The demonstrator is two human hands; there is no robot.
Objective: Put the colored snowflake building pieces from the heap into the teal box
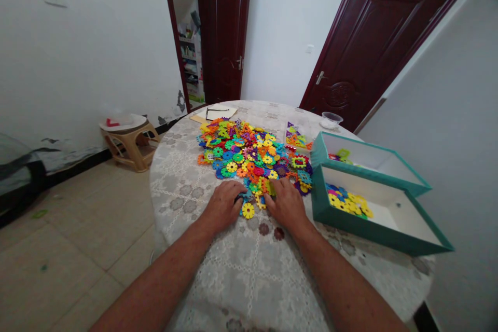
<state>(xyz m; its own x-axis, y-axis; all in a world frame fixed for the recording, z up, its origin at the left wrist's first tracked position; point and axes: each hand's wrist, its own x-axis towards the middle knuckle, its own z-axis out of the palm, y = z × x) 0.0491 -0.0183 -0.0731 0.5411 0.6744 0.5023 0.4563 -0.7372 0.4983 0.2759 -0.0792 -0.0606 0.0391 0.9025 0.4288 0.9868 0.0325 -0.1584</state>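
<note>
Now, at the left, the left hand [223,206] is resting low over the cloth-covered counter [249,275], with blue interlocking pieces [246,195] lying by its thumb and fingertips; whether its grip is pinching one, I cannot tell. Just right of that grip, and nearer to it than to the other, a yellow flower-shaped disc [248,211] is lying flat, its round outline offering no long axis. Directly ahead of both grips, the multicoloured heap of plastic snowflake pieces [249,155] is spreading past them to either side. Next, a yellow-green piece [272,188] is showing between the thumb and fingers of the right hand [288,206]; these are standing apart, and any hold on the piece is looking unclear. Farther right of this grip, a teal box [361,227] is sitting with its long axis running away rightward, yellow discs [352,205] lying inside.
</note>
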